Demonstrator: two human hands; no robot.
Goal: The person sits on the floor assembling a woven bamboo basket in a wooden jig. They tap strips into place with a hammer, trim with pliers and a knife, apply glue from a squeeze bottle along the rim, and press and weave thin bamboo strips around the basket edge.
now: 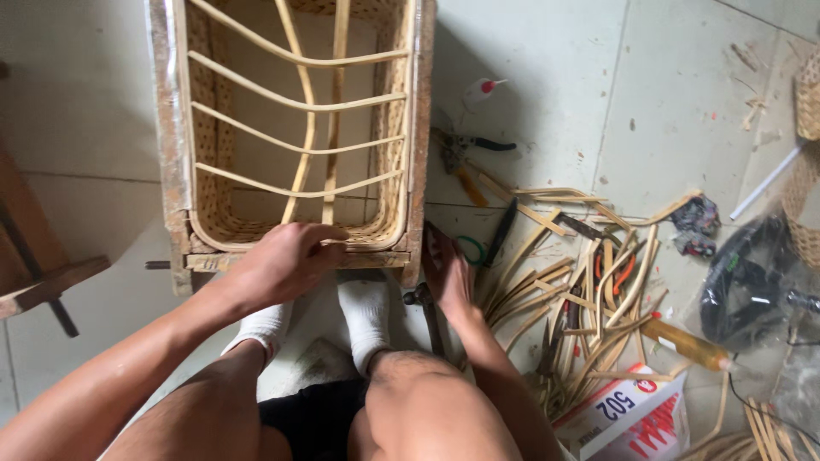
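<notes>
We have our left hand [286, 260] pressed flat, fingers curled over the near rim of the rattan basket [295, 128], its grip closed on the top strip where the two upright ribs meet the edge. Our right hand [446, 275] sits lower right of that, on the floor beside the wooden frame [420, 154], fingers reaching down toward a hammer [424, 307]; whether its grip has closed on the handle we cannot tell.

To do this well, we judge we should keep the left hand bearing down firmly so the strip stays seated against the frame, and bring the tool in from the right without shifting the ribs.

The basket fills the upper left of the frame, standing on the floor inside the worn wooden frame. It is pale tan, with woven open-mesh walls and curved bare cane ribs crossing its face. At centre right lie pliers [465, 152] and, lower right, a heap of cane offcuts [581, 299]. Our white socks [363, 312] rest just below the basket.
</notes>
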